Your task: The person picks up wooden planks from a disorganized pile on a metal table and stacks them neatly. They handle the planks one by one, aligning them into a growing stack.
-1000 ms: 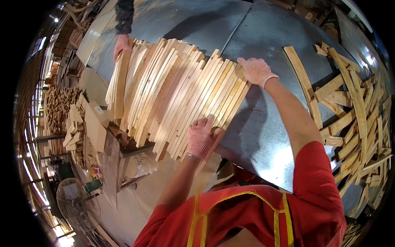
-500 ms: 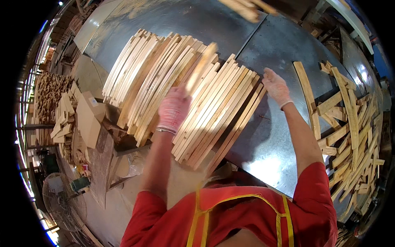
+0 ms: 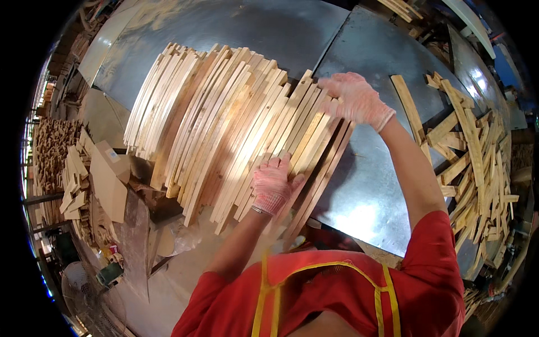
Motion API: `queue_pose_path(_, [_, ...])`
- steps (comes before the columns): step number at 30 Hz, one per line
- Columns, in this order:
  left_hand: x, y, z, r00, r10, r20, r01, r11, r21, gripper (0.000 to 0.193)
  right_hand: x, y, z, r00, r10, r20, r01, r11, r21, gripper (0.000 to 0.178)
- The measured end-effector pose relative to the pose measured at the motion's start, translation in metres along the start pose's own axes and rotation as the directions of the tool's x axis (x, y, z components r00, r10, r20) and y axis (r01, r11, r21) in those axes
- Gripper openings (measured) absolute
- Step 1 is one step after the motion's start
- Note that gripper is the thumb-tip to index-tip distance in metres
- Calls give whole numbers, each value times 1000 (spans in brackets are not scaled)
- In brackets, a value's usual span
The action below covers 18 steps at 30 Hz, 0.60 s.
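Observation:
A long row of pale wooden strips [image 3: 224, 135] lies side by side across the metal table, their ends uneven. My left hand [image 3: 274, 184], in a pinkish-white knit glove, rests on the near part of the strips toward the row's right side. Its fingers lie stretched over the wood and the thumb stands apart. At the far ends of the rightmost strips is my right hand [image 3: 359, 101], gloved the same way and bent over the wood. Motion smears its fingers, so their grip is unclear. A dark gap separates the last few strips [image 3: 323, 185] from the others.
Loose wooden offcuts [image 3: 471, 174] are heaped on the metal table [image 3: 370, 50] at the right. More strips [image 3: 400, 8] lie at the far edge. On the left are cardboard [image 3: 109, 180], stacked wood [image 3: 56, 146] and a floor fan [image 3: 92, 297].
The strip raised in my left hand is no longer held up; that hand has come down and right onto the row. My right hand has moved left over the strips' far ends.

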State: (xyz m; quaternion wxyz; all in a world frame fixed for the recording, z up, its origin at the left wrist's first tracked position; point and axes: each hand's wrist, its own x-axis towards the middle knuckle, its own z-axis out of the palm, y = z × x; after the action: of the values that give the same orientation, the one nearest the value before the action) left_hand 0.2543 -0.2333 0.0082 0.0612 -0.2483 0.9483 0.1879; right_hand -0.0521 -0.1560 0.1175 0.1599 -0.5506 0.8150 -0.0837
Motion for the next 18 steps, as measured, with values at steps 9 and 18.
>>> queue_pose_path(9, [38, 1, -18, 974, 171, 146, -165, 985, -50, 94, -56, -8, -18, 988, -67, -141, 68, 998, 6, 69])
queue_pose_path(18, [37, 26, -133, 990, -135, -47, 92, 854, -512, 68, -160, -2, 161, 804, 565, 185, -531, 545, 649, 106])
